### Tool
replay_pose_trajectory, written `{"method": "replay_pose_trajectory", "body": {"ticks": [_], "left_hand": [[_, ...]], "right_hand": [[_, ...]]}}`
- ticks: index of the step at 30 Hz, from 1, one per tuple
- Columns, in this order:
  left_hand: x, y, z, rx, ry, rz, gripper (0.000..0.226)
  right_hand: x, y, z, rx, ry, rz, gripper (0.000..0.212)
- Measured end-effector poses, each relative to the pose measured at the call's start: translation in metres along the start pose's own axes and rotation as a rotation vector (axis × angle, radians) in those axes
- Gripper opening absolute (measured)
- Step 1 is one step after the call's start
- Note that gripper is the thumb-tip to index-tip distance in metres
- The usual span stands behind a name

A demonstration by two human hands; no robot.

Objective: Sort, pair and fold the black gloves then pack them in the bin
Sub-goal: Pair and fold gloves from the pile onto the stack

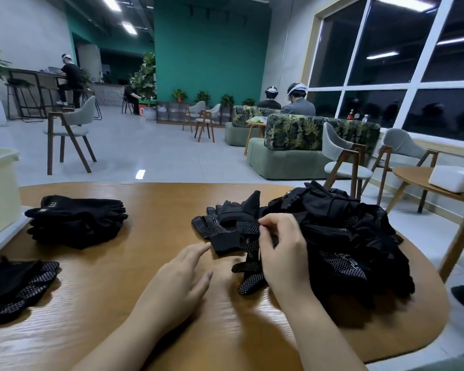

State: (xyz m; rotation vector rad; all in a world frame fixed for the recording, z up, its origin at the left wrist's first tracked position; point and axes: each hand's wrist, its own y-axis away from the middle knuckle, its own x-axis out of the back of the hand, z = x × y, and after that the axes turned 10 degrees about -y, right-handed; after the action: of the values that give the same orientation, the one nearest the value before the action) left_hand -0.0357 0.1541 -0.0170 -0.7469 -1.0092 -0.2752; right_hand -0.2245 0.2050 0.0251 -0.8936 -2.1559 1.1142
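Two hands at work, right hand (281, 253) pinching a dotted glove (248, 266) (grip clamped); left hand (180, 285) relaxed, fingers apart

Grey chairs (73, 121), leafy sofa (306, 145), potted plants (145, 76).

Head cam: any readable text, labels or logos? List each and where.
None can be read.
Stacked gloves: pale cuff tag, marks too blurred.
Dotted glove past the left hand: printed logo, illegible.
Loose glove pile: white logo, illegible.
Bottles on window sill: labels too small.
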Motion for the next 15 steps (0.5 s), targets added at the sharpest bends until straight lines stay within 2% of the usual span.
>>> {"method": "replay_pose_trajectory", "body": {"ticks": [3, 5, 8, 10, 11, 12, 15], "left_hand": [[0.000, 0.001, 0.000, 0.008, 0.078, 0.058, 0.054], [-0.001, 0.001, 0.000, 0.032, 0.175, 0.099, 0.049], [-0.001, 0.001, -0.001, 0.056, 0.296, 0.242, 0.058], [0.002, 0.002, -0.004, 0.048, 0.265, 0.340, 0.066], [0.003, 0.002, -0.005, 0.055, 0.251, 0.332, 0.064], [0.003, 0.001, -0.007, 0.052, 0.238, 0.293, 0.057], [0.000, -0.001, -0.013, -0.037, 0.153, 0.279, 0.015]], "right_hand": [[-0.015, 0.012, -0.012, -0.149, -0.250, -0.178, 0.033], [-0.024, 0.021, -0.018, -0.290, -0.401, -0.279, 0.030], [-0.028, 0.032, -0.021, -0.348, -0.464, -0.391, 0.024], [-0.027, 0.035, -0.018, -0.374, -0.462, -0.449, 0.026], [-0.027, 0.036, -0.016, -0.375, -0.447, -0.466, 0.028], [-0.027, 0.038, -0.014, -0.361, -0.422, -0.473, 0.031], [-0.028, 0.041, -0.008, -0.260, -0.350, -0.459, 0.037]]}}
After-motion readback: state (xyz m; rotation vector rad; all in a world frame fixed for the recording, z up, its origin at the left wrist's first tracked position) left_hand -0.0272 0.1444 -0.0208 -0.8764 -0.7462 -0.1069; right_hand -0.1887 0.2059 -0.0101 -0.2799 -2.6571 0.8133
